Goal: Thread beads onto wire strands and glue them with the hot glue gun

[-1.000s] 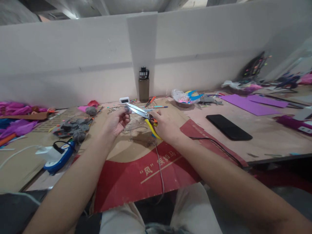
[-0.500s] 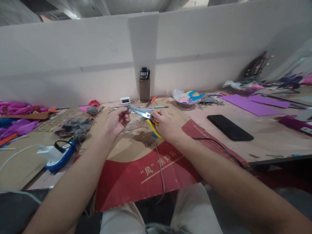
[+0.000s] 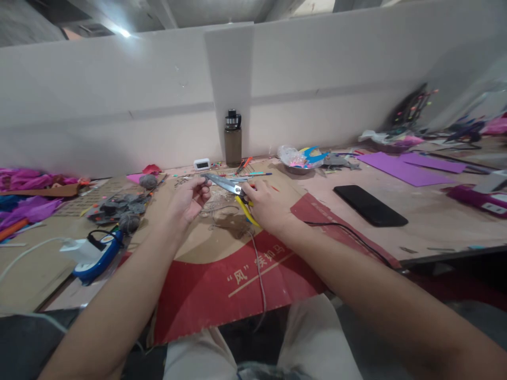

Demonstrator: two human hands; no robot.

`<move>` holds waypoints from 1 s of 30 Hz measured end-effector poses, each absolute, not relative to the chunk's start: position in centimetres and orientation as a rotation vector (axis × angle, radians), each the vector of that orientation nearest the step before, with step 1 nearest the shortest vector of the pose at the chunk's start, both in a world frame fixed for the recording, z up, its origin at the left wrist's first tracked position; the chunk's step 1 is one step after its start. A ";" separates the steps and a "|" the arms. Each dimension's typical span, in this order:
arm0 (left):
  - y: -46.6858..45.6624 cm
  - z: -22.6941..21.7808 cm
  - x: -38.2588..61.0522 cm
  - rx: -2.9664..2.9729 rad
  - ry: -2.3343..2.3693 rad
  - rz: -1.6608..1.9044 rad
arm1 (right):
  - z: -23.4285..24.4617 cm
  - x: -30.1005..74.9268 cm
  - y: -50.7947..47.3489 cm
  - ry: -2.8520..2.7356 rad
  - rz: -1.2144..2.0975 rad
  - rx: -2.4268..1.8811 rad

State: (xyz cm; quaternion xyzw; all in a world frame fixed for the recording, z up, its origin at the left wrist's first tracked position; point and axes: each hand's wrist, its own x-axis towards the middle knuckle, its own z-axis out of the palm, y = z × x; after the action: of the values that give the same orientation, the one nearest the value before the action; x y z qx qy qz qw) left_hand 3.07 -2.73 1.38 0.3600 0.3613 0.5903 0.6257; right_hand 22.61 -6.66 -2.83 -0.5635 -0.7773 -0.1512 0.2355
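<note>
My right hand [image 3: 264,203] is closed around the yellow handles of a pair of scissors [image 3: 225,183], whose metal blades point left. At the blade tips my left hand [image 3: 193,198] pinches something small and dark between thumb and fingers; its kind is too small to make out. Below both hands, thin grey yarn [image 3: 257,258] lies in loops on a cardboard sheet [image 3: 186,306] with a red printed part, and one strand hangs over the front edge.
A bottle [image 3: 233,142] and a small white digital display [image 3: 202,164] stand by the wall. To the right lie a black phone [image 3: 369,206] and purple sheets [image 3: 404,169]. Leftward are a blue power strip [image 3: 99,258], grey yarn balls [image 3: 129,222] and a bowl [image 3: 300,168] sits back right.
The scissor blades look closer together than before. Both hands stay in nearly the same place, and the whole view has shifted slightly.
</note>
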 end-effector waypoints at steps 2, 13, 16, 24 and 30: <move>-2.7 1.3 3.1 0.825 0.828 1.356 | -2.8 22.6 -6.7 -2.138 -0.405 -1.571; -2.6 1.3 3.2 0.882 0.867 1.367 | -2.4 22.8 -6.8 -2.129 -0.342 -1.553; -2.6 1.3 3.1 0.894 0.867 1.380 | -2.3 22.7 -6.9 -2.125 -0.327 -1.555; -2.4 1.3 2.8 0.945 0.873 1.410 | -2.2 22.7 -7.0 -2.100 -0.369 -1.540; -2.4 1.2 2.9 0.941 0.890 1.411 | -2.0 22.9 -7.1 -2.103 -0.457 -1.558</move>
State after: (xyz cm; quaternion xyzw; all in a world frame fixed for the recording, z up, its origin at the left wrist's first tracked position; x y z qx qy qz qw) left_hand 2.89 -2.44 1.23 0.4018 0.3801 0.6024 0.5755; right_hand 22.89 -7.09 -2.04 -0.5691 -0.7685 -0.1671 0.2400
